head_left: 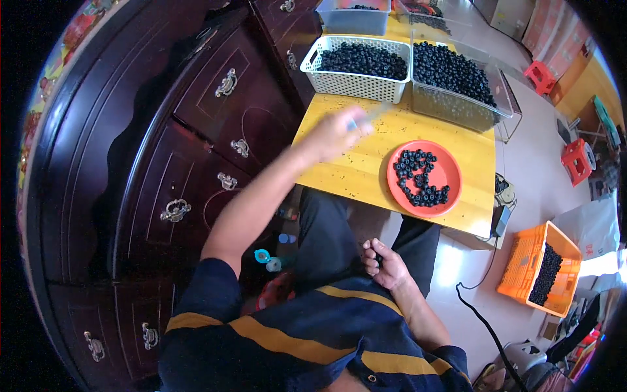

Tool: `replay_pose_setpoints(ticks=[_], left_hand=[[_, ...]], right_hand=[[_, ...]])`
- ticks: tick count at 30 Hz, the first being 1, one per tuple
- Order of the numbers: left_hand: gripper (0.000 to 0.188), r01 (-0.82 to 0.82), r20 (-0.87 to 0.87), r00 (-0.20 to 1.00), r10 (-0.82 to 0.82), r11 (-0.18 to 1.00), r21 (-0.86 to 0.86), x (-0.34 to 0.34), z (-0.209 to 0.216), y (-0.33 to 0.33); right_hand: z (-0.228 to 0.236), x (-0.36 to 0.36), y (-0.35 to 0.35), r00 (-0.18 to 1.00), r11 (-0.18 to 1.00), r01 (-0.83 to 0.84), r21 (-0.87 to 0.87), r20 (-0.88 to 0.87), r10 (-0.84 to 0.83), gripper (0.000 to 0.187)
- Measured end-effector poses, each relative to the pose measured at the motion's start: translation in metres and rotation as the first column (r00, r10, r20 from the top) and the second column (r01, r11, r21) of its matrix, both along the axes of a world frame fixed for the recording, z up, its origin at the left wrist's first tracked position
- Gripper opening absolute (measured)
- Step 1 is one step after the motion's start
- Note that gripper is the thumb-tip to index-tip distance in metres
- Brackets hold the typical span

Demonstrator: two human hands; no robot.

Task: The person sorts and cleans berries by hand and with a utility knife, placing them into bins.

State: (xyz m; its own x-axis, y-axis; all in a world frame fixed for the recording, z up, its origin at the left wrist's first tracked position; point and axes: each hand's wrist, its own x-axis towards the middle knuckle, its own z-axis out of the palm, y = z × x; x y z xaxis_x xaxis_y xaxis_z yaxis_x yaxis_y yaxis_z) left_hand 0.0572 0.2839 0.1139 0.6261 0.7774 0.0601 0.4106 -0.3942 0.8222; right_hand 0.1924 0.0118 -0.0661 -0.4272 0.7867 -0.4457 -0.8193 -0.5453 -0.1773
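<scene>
My left hand (339, 136), smeared by motion, is over the yellow table top, just in front of the white basket. Its fingers are closed round a thin tool with a blue part and a pale greyish end (377, 112); the blur hides its exact kind. Above my lap, my right hand (390, 264) is curled shut, with a small dark part (379, 259) showing between its fingers. On the table to the right, a red round plate (447, 171) holds several small black ring-shaped parts (416, 163).
At the table's back stand a white perforated basket (359, 89) and a clear bin (450, 108), both filled with black parts. Behind them is a bluish tub (356, 23). Dark drawers (196, 137) close off the left. An orange crate (522, 264) stands on the floor at right.
</scene>
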Motion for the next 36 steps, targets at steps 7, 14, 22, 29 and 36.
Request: replay_pose_setpoints(ticks=[7, 14, 22, 29, 36], left_hand=[[0.025, 0.731, 0.067, 0.639, -0.766, 0.633, 0.256, 0.023, 0.029, -0.176], [0.036, 0.892, 0.229, 0.324, -0.918, 0.377, 0.248, 0.031, 0.054, -0.234], [0.041, 0.88, 0.213, 0.294, -0.932, 0.351, 0.319, 0.036, 0.052, -0.257], [0.041, 0.895, 0.257, 0.27, -0.928, 0.34, 0.289, 0.039, 0.078, -0.259], [0.044, 0.862, 0.223, 0.234, -0.946, 0.308, 0.403, 0.055, 0.078, -0.277]], right_hand=[[0.012, -0.022, -0.01, 0.935, 0.923, 0.318, -0.217, 0.23, -0.269, 0.024], [-0.004, -0.007, -0.004, 0.995, 0.995, -0.05, -0.091, 0.082, 0.058, 0.023], [-0.006, -0.005, -0.009, 0.993, 0.997, -0.034, -0.074, 0.106, 0.042, 0.024], [-0.011, -0.008, -0.009, 0.992, 0.996, -0.054, -0.068, 0.108, 0.061, 0.024], [-0.015, -0.01, -0.012, 0.989, 0.996, -0.054, -0.075, 0.13, 0.064, 0.024]])
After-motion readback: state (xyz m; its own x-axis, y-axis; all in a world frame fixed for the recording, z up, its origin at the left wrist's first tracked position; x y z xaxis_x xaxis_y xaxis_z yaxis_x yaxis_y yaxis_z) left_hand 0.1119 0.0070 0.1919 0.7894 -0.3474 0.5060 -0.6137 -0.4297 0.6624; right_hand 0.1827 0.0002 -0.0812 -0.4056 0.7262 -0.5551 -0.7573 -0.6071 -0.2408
